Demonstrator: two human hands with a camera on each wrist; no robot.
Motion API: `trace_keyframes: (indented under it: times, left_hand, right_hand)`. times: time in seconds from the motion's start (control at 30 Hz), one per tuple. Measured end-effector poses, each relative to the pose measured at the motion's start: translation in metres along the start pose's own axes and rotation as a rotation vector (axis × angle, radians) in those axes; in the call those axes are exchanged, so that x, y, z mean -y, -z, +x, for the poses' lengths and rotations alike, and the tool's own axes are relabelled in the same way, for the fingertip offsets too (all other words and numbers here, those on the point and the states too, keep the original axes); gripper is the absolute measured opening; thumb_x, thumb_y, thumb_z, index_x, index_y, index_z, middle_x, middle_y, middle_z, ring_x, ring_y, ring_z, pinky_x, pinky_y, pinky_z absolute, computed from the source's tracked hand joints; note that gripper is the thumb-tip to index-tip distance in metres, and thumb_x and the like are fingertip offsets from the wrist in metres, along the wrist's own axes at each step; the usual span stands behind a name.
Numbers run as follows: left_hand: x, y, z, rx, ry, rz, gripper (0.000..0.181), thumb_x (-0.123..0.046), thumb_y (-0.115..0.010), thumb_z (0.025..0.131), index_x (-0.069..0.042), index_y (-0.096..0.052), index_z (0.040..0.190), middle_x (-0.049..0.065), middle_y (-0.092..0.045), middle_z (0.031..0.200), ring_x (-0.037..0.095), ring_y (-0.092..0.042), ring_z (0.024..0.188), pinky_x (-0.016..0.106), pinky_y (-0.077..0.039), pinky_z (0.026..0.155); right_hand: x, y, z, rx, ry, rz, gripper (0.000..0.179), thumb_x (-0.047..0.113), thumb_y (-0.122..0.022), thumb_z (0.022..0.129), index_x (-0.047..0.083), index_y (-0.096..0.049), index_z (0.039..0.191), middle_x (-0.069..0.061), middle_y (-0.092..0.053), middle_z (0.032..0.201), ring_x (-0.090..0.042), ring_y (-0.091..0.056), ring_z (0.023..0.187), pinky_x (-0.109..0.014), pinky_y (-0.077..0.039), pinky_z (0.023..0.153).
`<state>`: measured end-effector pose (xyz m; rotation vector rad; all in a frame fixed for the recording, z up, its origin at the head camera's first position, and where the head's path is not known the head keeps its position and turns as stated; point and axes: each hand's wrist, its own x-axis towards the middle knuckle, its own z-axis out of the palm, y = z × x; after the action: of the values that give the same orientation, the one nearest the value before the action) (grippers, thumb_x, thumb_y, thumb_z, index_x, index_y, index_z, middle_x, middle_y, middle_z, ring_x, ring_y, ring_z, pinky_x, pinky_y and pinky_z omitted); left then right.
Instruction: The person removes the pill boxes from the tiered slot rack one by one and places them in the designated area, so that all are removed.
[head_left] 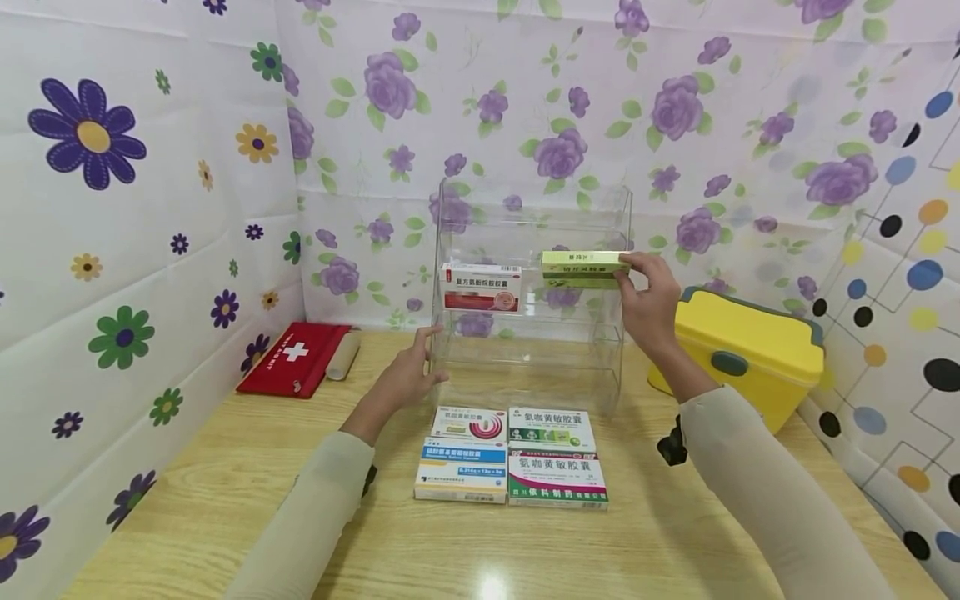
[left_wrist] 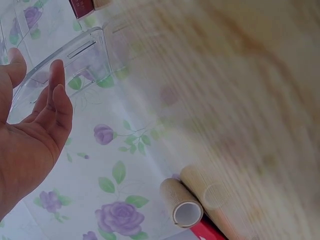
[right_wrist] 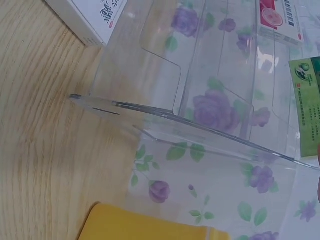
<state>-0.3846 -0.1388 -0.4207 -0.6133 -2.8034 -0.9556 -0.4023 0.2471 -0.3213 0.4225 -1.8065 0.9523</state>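
Observation:
My right hand pinches the right end of a green medicine box between thumb and fingers. It holds the box level at the right half of a clear acrylic shelf rack. In the right wrist view the green box shows at the right edge, most of the hand out of frame. A red-and-white capsule box stands on the rack's left half, at about the same height. By the rack's lower left side is my left hand, fingers spread and relaxed, holding nothing.
Several medicine boxes lie flat before the rack, including a blue-and-white one and a green-and-magenta one. A red first aid pouch and a beige roll lie left. At right stands a yellow case. Flowered cloth hangs behind.

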Motion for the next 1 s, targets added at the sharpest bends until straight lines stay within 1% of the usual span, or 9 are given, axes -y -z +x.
trace_keyframes:
  times: [0.13,0.2,0.4,0.53,0.57,0.63,0.77,0.8,1.0]
  left_hand:
    - [-0.001,0.0,0.0,0.001,-0.001,-0.003,0.085,-0.026,-0.07,0.094,-0.025,-0.011,0.155,0.024,-0.061,0.12,0.037,-0.064,0.101,0.049,-0.052,0.08]
    - [-0.001,0.0,0.0,0.002,0.001,-0.003,0.085,-0.026,-0.07,0.094,-0.025,-0.011,0.155,0.025,-0.061,0.12,0.037,-0.064,0.101,0.049,-0.052,0.08]
    - [-0.001,-0.001,0.0,0.003,0.007,-0.011,0.085,-0.026,-0.069,0.094,-0.026,-0.01,0.155,0.026,-0.06,0.122,0.039,-0.064,0.103,0.05,-0.052,0.08]
    - [-0.001,-0.001,0.0,0.0,0.012,-0.006,0.084,-0.026,-0.069,0.095,-0.027,-0.01,0.155,0.026,-0.06,0.122,0.04,-0.063,0.105,0.051,-0.052,0.082]
    - [-0.001,-0.001,0.0,-0.003,0.014,-0.005,0.084,-0.026,-0.069,0.095,-0.027,-0.01,0.155,0.026,-0.06,0.122,0.04,-0.063,0.106,0.052,-0.051,0.083]
    - [-0.001,0.0,-0.001,-0.005,0.02,-0.002,0.084,-0.026,-0.069,0.095,-0.027,-0.01,0.155,0.026,-0.06,0.123,0.041,-0.063,0.106,0.052,-0.052,0.083]
    - [-0.001,0.0,-0.001,-0.011,0.018,-0.007,0.084,-0.025,-0.069,0.094,-0.027,-0.011,0.155,0.025,-0.06,0.123,0.04,-0.063,0.105,0.051,-0.052,0.08]
    - [-0.001,0.0,-0.001,-0.009,0.018,-0.009,0.085,-0.025,-0.069,0.094,-0.027,-0.011,0.155,0.025,-0.06,0.123,0.04,-0.063,0.104,0.05,-0.052,0.079]
    - [-0.001,-0.001,-0.001,-0.008,0.023,-0.023,0.084,-0.025,-0.07,0.094,-0.027,-0.011,0.155,0.024,-0.06,0.123,0.038,-0.064,0.102,0.048,-0.053,0.077]
  right_hand:
    - [0.005,0.002,-0.001,-0.009,0.003,0.027,0.02,0.0,-0.071,0.09,0.001,-0.072,0.11,-0.015,-0.066,0.11,-0.029,-0.063,0.104,-0.025,-0.049,0.091]
    - [0.008,0.003,-0.002,-0.008,0.005,0.045,0.02,-0.001,-0.071,0.09,0.0,-0.071,0.11,-0.015,-0.065,0.111,-0.03,-0.062,0.104,-0.023,-0.048,0.092]
    - [0.016,0.007,-0.007,0.001,-0.009,0.064,0.023,0.0,-0.07,0.091,0.0,-0.07,0.114,-0.016,-0.064,0.112,-0.031,-0.062,0.106,-0.031,-0.051,0.091]
    - [0.02,0.011,-0.012,0.011,-0.015,0.085,0.025,0.001,-0.07,0.091,0.001,-0.069,0.116,-0.016,-0.063,0.11,-0.031,-0.062,0.105,-0.029,-0.052,0.091]
    - [0.025,0.013,-0.013,0.016,-0.02,0.091,0.025,0.0,-0.07,0.091,0.0,-0.069,0.116,-0.017,-0.063,0.11,-0.032,-0.062,0.104,-0.032,-0.052,0.091]
    - [0.037,0.015,-0.016,0.017,-0.019,0.096,0.026,-0.004,-0.068,0.091,-0.003,-0.068,0.117,-0.02,-0.063,0.109,-0.036,-0.062,0.101,-0.025,-0.051,0.089]
    - [0.058,0.021,-0.022,0.021,-0.035,0.103,0.027,-0.01,-0.066,0.089,-0.007,-0.066,0.116,-0.025,-0.062,0.109,-0.045,-0.063,0.094,-0.02,-0.051,0.086]
    - [0.058,0.022,-0.023,0.022,-0.033,0.108,0.027,-0.011,-0.066,0.089,-0.008,-0.066,0.116,-0.026,-0.062,0.109,-0.046,-0.063,0.092,-0.015,-0.049,0.083]
    - [0.06,0.029,-0.029,0.044,-0.021,0.143,0.027,-0.012,-0.067,0.087,-0.011,-0.066,0.114,-0.028,-0.062,0.106,-0.046,-0.064,0.088,-0.012,-0.048,0.077]
